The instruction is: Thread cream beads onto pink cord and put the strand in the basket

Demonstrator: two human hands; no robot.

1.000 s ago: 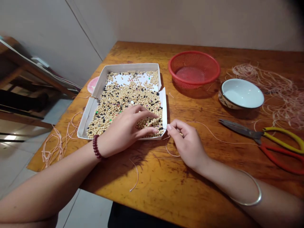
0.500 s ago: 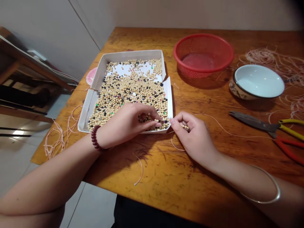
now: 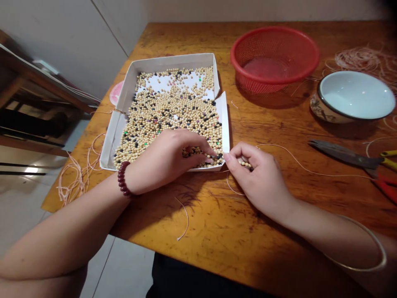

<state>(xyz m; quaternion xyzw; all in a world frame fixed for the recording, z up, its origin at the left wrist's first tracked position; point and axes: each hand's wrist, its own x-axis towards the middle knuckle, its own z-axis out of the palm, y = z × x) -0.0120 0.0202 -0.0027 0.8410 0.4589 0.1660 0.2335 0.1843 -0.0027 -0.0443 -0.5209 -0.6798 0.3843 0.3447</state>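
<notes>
In the head view, a white cardboard tray [image 3: 226, 120] holds many small round beads [image 3: 167, 105], mostly cream with black and a few green, red and purple ones. My left hand [image 3: 173, 155] reaches over its near right corner, thumb and forefinger nearly meeting in a pinch among the beads. Whatever lies between those fingertips is too small to make out. Just outside that corner, my right hand [image 3: 259, 174] is closed, with thumb and forefinger pinched at the tray's edge. Several beads show inside its curled fingers, and a thin pink cord [image 3: 297, 159] runs from it.
At the back stands a red plastic basket [image 3: 274, 78]. To its right are an enamel bowl [image 3: 356, 95], a tangle of pink cord [image 3: 361, 60] and pliers-like cutters [image 3: 344, 155]. More cord [image 3: 72, 182] hangs over the left edge. A short cord piece [image 3: 187, 219] lies in front.
The view has shifted slightly, so the basket, bowl and cutters appear farther right. My left fingertips have moved a little right, closer to the tray corner. My right hand keeps its pinch there.
</notes>
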